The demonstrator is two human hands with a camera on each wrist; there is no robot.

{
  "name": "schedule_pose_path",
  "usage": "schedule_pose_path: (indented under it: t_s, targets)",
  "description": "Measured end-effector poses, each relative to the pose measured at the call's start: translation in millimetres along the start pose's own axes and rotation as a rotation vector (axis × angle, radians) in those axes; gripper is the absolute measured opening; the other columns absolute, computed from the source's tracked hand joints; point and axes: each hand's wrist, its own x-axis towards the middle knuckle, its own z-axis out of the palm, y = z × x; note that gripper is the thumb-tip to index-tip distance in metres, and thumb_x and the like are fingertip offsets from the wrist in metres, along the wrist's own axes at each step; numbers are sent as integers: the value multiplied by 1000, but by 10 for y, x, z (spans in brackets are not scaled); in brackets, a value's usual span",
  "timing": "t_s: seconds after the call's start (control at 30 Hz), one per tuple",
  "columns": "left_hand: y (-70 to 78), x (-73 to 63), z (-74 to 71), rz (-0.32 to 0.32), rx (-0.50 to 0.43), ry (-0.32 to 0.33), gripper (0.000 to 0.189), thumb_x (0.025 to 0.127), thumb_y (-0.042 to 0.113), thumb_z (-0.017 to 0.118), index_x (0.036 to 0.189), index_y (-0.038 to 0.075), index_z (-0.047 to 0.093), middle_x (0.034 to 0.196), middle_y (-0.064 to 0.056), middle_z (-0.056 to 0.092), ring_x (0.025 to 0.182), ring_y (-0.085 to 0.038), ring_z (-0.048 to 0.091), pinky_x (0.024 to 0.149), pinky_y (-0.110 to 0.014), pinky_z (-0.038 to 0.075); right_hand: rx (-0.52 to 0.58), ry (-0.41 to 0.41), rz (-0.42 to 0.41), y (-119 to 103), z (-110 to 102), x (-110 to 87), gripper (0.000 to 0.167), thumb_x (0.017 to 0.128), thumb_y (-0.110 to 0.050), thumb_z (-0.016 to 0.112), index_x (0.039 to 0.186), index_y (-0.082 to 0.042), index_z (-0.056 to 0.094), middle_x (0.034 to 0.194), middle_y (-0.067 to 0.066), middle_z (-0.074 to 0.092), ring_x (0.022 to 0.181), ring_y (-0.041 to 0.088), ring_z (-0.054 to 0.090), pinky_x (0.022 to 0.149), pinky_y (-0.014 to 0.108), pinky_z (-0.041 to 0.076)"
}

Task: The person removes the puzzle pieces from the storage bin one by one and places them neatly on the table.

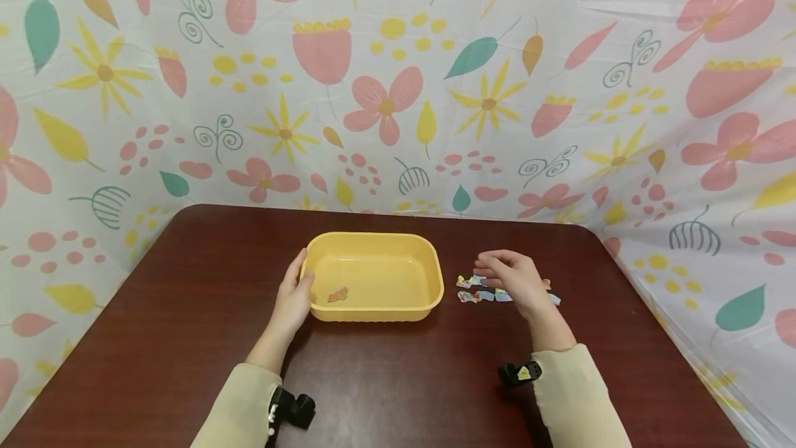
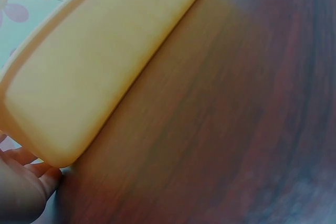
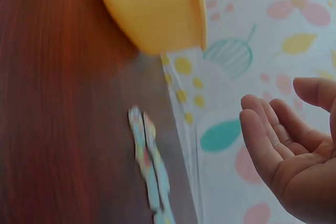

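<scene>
A yellow plastic tray [image 1: 373, 313] stands on the table, and my left hand [image 1: 294, 301] grips its left end, thumb over the rim and fingers along the outer side. One small orange-brown piece [image 1: 338, 294] lies inside, towards the left. My right hand [image 1: 513, 278] is over two rows of small, flat, colourful pieces [image 1: 475, 296] that look like puzzle pieces. In the right wrist view its fingers [image 3: 257, 145] are loosely bent with nothing between them, and the rows [image 3: 149, 171] lie beside it. The hand hides part of the rows in the head view.
The dark brown wooden table [image 1: 385, 379] reaches back to a white curtain [image 1: 398, 88] printed with flowers and leaves, which also hangs along both sides. Black wrist cameras [image 1: 292, 408] are strapped over both cream sleeves [image 1: 575, 393].
</scene>
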Motion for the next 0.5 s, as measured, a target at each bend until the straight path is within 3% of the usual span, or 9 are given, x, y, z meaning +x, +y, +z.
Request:
schedule_pose_path:
  t_s: [0.17, 0.5]
  targets:
    - [13, 0, -7, -4, 2, -4, 52, 102, 17, 37, 152, 18, 22, 158, -5, 18, 144, -27, 15, 114, -49, 23, 27, -46, -20, -139, 186, 65, 46, 94, -33, 58, 120, 4, 57, 113, 20, 65, 101, 31, 66, 82, 39, 55]
    - [11, 1, -11, -6, 15, -4, 52, 102, 17, 36, 152, 21, 22, 158, -5, 18, 144, -28, 17, 113, -50, 25, 40, -110, -39, -360, 554, 167, 45, 93, -28, 60, 118, 8, 57, 110, 26, 65, 96, 29, 68, 82, 40, 55]
